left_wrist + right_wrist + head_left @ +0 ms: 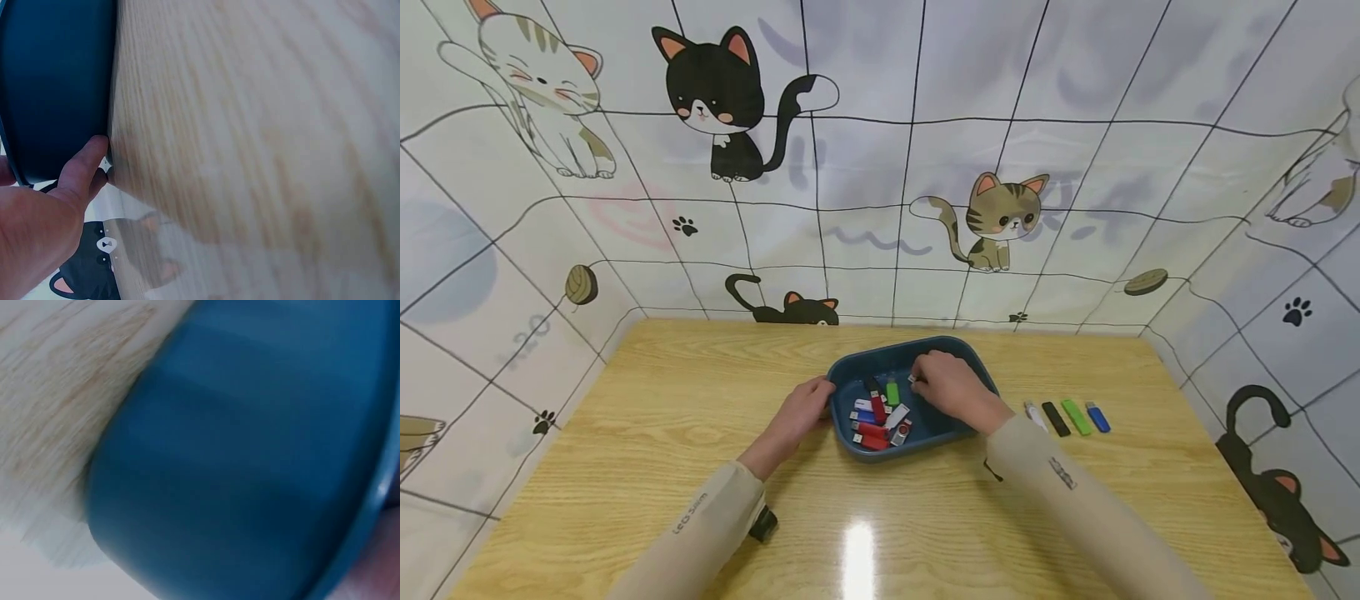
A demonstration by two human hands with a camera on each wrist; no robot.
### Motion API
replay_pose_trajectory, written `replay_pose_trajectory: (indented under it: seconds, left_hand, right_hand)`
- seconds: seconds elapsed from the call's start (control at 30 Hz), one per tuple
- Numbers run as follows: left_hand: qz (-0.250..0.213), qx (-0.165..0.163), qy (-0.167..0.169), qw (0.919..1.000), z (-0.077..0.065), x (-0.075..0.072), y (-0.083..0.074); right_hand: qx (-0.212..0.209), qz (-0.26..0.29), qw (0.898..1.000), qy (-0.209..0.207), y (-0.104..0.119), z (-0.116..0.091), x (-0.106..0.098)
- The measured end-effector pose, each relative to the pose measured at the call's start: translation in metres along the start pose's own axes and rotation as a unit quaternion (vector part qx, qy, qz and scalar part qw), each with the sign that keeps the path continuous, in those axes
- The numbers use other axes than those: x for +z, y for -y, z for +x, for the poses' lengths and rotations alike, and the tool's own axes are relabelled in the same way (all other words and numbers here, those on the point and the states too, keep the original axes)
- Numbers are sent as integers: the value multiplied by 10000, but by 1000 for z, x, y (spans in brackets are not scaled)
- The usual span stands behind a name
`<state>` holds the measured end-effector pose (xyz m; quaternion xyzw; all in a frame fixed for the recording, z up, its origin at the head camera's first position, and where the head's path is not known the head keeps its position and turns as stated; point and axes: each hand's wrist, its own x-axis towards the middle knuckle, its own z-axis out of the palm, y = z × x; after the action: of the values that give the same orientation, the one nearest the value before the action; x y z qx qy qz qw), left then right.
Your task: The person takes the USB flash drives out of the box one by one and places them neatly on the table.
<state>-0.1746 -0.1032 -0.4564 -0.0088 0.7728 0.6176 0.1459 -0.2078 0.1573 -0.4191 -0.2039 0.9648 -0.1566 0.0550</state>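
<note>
A dark blue plastic tray (868, 457) sits on the table with several USB flash drives inside, among them a red one (877, 408) and a green one (892, 393), piled toward its left side. My left hand (797, 412) holds the tray's left end; in the left wrist view its fingers (84, 165) lie against the outer wall. Inside the tray's right half, my right hand (951, 385) pinches a small USB flash drive (912, 378), of which only a light-coloured end shows. The right wrist view has mostly the tray's outer wall (237, 450), with a blurred bit of hand at the edge.
Right of the tray, a white USB drive (1035, 414), a black one (1056, 418), a green one (1077, 417) and a blue one (1098, 417) lie in a row on the wooden table (700, 367). A cat-patterned cloth (865, 183) rises behind and at both sides.
</note>
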Motion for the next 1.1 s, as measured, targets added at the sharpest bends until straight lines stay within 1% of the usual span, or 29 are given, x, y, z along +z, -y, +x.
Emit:
replay_pose_trajectory:
  seconds: [0.17, 0.37, 0.53, 0.73, 1.1]
  left_hand:
    - [38, 0, -7, 10000, 1, -1, 1]
    - [81, -12, -46, 10000, 0, 0, 0]
    - [96, -27, -48, 9999, -1, 0, 0]
    - [158, -81, -57, 9998, 0, 0, 0]
    - [131, -13, 20, 9999, 0, 0, 0]
  right_hand:
    - [73, 274, 9995, -98, 2, -9, -9]
    - [64, 404, 9989, -249, -2, -17, -22]
    - [57, 541, 9980, -326, -10, -25, -33]
    - [231, 749, 9962, -369, -20, -36, -44]
    - [495, 800, 9939, -571, -42, -56, -60]
